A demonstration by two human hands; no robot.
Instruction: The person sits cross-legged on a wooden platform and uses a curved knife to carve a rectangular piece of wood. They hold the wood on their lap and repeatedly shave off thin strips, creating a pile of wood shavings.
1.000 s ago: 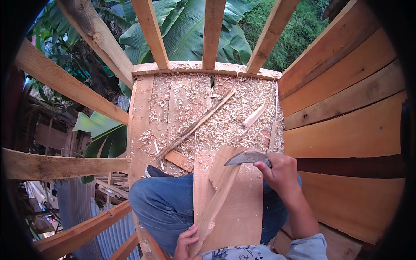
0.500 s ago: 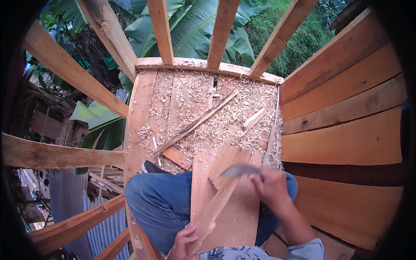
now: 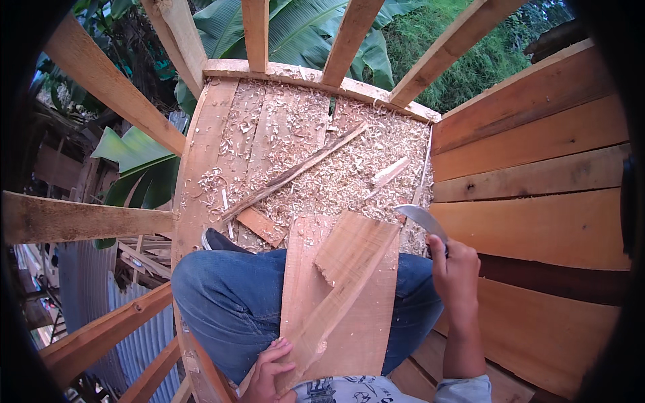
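Note:
A partly cut piece of wood [image 3: 356,258], wide at its far end and narrow toward me, lies slantwise over a flat board [image 3: 359,329] on my lap. At the narrow near end, my left hand [image 3: 270,368] has its fingers wrapped round the wood. My right hand [image 3: 455,269] is closed on the handle of a knife with a curved blade [image 3: 423,220]. It holds the knife up to the right of the wood, apart from it, with the blade tip pointing away and left.
Wood shavings [image 3: 349,168] cover the plank floor [image 3: 222,127]. A long thin stick [image 3: 295,173], a small block [image 3: 261,226] and a pale offcut [image 3: 390,172] lie among them. Slatted rails [image 3: 87,218] stand left and ahead; a plank wall [image 3: 524,215] rises on the right.
My right hand has swung the knife up and to the right, off the wood. My left hand keeps its grip on the narrow end. The whole view has shifted slightly.

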